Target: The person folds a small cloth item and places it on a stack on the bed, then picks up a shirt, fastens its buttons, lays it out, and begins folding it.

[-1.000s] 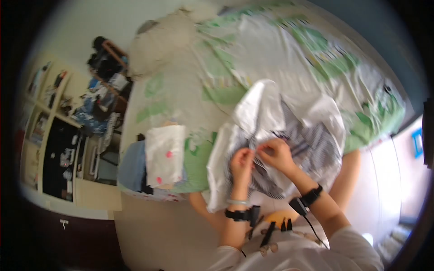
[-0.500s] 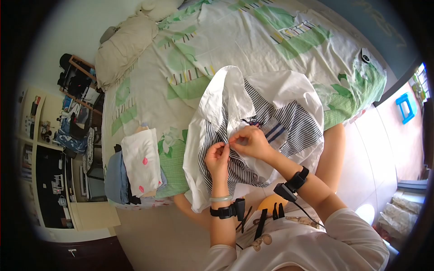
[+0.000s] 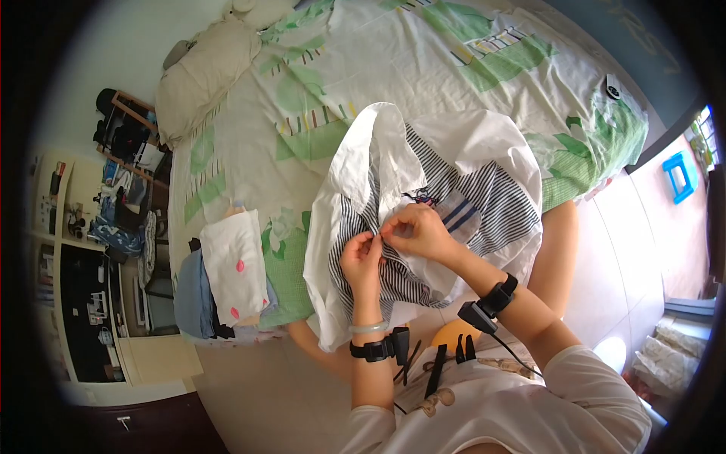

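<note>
A white shirt with black-and-white striped panels [image 3: 505, 208] lies spread over my lap and the bed's edge, its white collar [image 3: 399, 163] toward the far side. My left hand [image 3: 361, 261] pinches the shirt's front edge. Close beside it, my right hand [image 3: 416, 231] is also closed, thumb and fingertips together on the same front strip. The fingertips of both hands nearly meet there. Any button between them is too small to make out. Just above my right hand, a dark embroidered patch and blue stripes show on the shirt.
The bed [image 3: 302, 98] has a green-and-white sheet. Folded clothes [image 3: 236, 265] are stacked at its left edge, and a beige pillow [image 3: 212, 83] lies at the far left. A white remote [image 3: 612, 87] rests at the right. A blue stool [image 3: 679, 178] stands on the floor.
Both hands stay pinched at the same spot on the shirt front, with only slight finger movement. The view has shifted a little.
</note>
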Demonstrator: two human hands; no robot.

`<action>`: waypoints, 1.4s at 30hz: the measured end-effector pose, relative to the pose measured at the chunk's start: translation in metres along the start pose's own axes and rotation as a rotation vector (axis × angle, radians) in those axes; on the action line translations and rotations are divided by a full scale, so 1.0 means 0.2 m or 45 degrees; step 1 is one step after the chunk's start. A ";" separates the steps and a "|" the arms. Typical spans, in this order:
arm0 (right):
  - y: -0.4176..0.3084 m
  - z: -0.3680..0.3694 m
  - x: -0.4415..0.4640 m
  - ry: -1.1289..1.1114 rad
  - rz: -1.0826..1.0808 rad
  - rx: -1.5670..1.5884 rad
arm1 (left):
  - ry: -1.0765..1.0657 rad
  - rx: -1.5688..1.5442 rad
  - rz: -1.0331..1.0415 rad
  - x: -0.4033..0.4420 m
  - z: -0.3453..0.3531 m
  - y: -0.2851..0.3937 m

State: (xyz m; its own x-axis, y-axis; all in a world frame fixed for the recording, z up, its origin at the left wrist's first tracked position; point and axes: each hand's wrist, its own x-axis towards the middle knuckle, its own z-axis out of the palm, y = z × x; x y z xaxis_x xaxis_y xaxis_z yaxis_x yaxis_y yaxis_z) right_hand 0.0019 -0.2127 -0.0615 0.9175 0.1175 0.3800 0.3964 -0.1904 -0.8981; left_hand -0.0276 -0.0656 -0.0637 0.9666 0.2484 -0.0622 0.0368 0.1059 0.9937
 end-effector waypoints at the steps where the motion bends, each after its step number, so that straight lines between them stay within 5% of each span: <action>1: 0.01 0.00 0.00 -0.002 0.002 0.001 | 0.002 0.000 -0.002 0.00 -0.01 0.00; 19: 0.05 -0.02 0.02 -0.101 -0.073 0.071 | -0.141 -0.117 0.002 0.01 -0.05 -0.02; 31: 0.04 -0.02 0.02 -0.160 0.132 0.238 | -0.254 -0.151 -0.006 0.03 -0.07 -0.02; 36: 0.05 -0.02 0.02 -0.072 -0.128 0.023 | -0.210 0.140 0.052 0.02 -0.03 0.00; 42: 0.05 -0.03 0.02 -0.151 -0.007 0.064 | -0.126 0.235 0.296 0.01 0.02 -0.05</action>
State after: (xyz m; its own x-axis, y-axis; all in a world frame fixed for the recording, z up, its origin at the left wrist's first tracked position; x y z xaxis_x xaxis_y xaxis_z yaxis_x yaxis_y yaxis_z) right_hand 0.0096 -0.2203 -0.0672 0.9039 0.2336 0.3584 0.3962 -0.1409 -0.9073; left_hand -0.0258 -0.0706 -0.0740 0.9741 0.1499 0.1694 -0.1518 -0.1220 0.9809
